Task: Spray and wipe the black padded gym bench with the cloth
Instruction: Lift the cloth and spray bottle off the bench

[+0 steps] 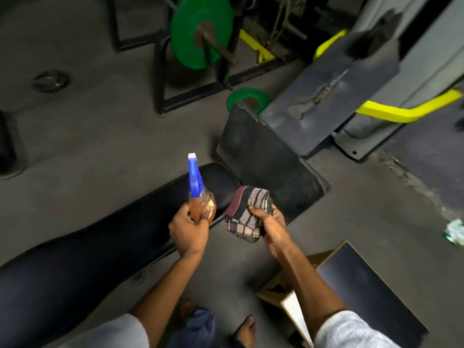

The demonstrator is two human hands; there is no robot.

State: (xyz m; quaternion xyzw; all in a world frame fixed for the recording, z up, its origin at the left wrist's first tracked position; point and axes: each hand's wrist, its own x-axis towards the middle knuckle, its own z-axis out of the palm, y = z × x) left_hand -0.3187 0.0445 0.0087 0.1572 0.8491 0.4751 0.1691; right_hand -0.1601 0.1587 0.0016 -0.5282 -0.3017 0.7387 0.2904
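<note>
The black padded gym bench runs from the lower left up toward the centre of the head view. My left hand grips a spray bottle with a blue trigger head and orange liquid, held above the bench's right edge with the nozzle pointing away from me. My right hand holds a folded striped cloth just to the right of the bottle, off the bench's edge and above the floor.
A dark slanted pad on a machine with yellow bars stands beyond the bench end. Green weight plates hang on a black rack at the back. A wooden box sits at the lower right. My feet are on grey floor.
</note>
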